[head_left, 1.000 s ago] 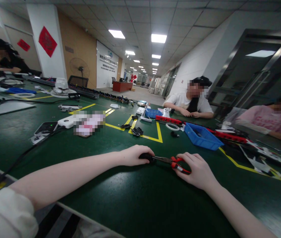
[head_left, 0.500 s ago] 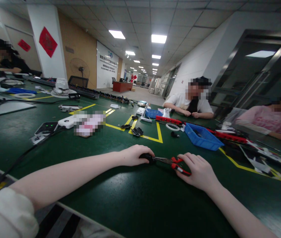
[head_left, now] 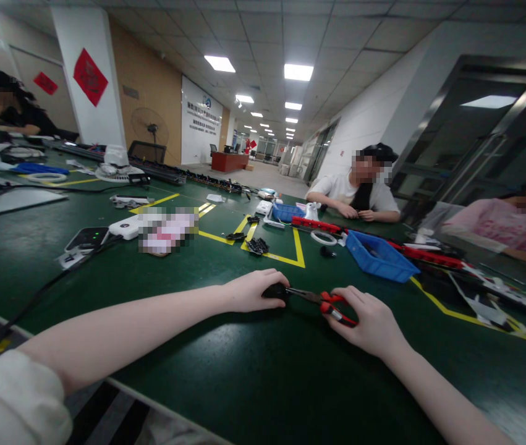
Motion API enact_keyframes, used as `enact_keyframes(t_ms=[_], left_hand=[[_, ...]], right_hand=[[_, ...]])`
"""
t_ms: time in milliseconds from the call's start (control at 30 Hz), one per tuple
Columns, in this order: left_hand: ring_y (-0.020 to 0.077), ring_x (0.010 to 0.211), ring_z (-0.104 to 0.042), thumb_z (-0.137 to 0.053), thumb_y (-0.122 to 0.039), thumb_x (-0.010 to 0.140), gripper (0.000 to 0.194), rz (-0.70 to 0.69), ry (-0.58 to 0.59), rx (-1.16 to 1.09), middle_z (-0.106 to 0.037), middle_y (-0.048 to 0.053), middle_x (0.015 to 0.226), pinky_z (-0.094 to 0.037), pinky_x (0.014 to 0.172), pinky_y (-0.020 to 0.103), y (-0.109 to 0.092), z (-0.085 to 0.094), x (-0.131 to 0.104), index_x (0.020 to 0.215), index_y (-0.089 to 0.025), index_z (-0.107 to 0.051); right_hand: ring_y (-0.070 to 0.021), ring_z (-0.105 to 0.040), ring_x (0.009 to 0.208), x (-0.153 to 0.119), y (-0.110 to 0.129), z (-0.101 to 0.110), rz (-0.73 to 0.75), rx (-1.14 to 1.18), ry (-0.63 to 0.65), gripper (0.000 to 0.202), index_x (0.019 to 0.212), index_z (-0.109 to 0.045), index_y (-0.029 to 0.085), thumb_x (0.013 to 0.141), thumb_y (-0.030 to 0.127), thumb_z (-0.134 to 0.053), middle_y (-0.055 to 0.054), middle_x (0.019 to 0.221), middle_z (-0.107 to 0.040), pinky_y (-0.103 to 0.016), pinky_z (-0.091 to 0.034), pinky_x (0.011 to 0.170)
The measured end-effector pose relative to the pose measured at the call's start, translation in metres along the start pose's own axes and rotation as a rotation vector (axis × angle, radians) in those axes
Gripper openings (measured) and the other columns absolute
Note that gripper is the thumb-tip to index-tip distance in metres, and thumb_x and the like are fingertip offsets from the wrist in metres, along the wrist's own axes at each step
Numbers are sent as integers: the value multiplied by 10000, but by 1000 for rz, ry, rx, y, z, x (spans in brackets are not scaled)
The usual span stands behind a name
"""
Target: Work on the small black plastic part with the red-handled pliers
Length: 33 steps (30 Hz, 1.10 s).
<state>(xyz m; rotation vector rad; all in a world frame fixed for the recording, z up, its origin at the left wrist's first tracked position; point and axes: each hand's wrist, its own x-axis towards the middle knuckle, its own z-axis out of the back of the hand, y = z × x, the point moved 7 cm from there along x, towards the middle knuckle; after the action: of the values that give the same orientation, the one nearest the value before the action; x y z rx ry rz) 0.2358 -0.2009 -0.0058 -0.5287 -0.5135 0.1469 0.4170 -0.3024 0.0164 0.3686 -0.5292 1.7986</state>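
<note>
Just above the green table, my left hand [head_left: 256, 290] is closed around a small black part [head_left: 275, 291], gripping it between thumb and fingers. The part's exact kind is hard to make out. My right hand [head_left: 374, 321] holds needle-nose pliers [head_left: 330, 304] by their red and black handles. The pliers' metal jaws point left and meet the black part at its right side. Whether the jaws pinch it or only touch it I cannot tell. Farther up the table lies a cluster of small black pieces [head_left: 258, 246], inside yellow tape lines.
A blue bin [head_left: 378, 256] stands to the right, beside long red strips [head_left: 316, 224]. Left of centre lie a phone [head_left: 169, 232], a white device [head_left: 128, 227] and a black cable [head_left: 49, 283]. A co-worker [head_left: 355, 185] sits across the table, another person [head_left: 513, 219] at far right.
My left fingers have shifted slightly on the black part, which is turned a little and shows more. The pliers stay nearly in place.
</note>
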Motion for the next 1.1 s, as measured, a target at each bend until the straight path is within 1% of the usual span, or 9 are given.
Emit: enact_keyframes(t_ms=[200,300,500,633,733,833,933,1100], left_hand=[[195,930,-600,-625,-390,847,281,39,1,78,-614,40,1033,-461,794,285,0,2,-1,1051,-206,-567],[187,917,-600,-635,-377,841,269,49,-13,75,-618,35,1018,-458,781,273,4,2,-1,1033,-201,-567],[185,891,-604,-666,-334,816,245,106,-71,36,-633,39,987,-462,785,276,14,2,2,992,-183,-586],[179,877,-606,-659,-345,817,238,139,-91,17,-638,34,974,-460,780,275,16,4,2,976,-182,-590],[173,857,-610,-660,-383,810,264,160,-77,22,-642,17,957,-453,739,262,15,5,1,974,-193,-581],[181,836,-617,-671,-452,786,324,215,-36,77,-653,-1,944,-435,685,256,15,5,0,981,-214,-568],[190,838,-624,-650,-485,798,338,255,-4,110,-665,-5,950,-423,669,255,15,4,-1,995,-226,-558],[186,825,-634,-627,-456,832,303,226,-4,80,-679,6,928,-436,706,262,15,2,1,1002,-214,-561]], right_hand=[[-200,-636,734,1,4,-1,-56,63,48,340,1028,-574,210,775,437,-592,-63,927,-668,-324,-493,628],[-201,-642,738,1,5,-4,-103,86,73,329,1018,-577,221,783,451,-574,-56,924,-673,-327,-495,633],[-204,-645,743,3,6,-11,-265,140,165,342,973,-586,234,772,510,-567,-33,904,-677,-333,-493,646],[-199,-638,750,4,9,-13,-340,207,207,315,946,-587,246,778,512,-562,-25,892,-677,-322,-485,642],[-195,-633,744,3,10,-13,-373,241,225,297,936,-589,252,783,505,-562,-21,875,-678,-315,-478,636],[-190,-631,731,3,10,-12,-374,256,232,284,925,-594,253,789,500,-557,-18,860,-678,-306,-470,618],[-191,-631,729,3,11,-11,-359,247,222,283,924,-595,247,791,493,-554,-20,859,-678,-306,-468,616],[-201,-630,718,3,12,-9,-295,126,165,336,980,-594,223,782,492,-553,-40,899,-677,-331,-474,639]])
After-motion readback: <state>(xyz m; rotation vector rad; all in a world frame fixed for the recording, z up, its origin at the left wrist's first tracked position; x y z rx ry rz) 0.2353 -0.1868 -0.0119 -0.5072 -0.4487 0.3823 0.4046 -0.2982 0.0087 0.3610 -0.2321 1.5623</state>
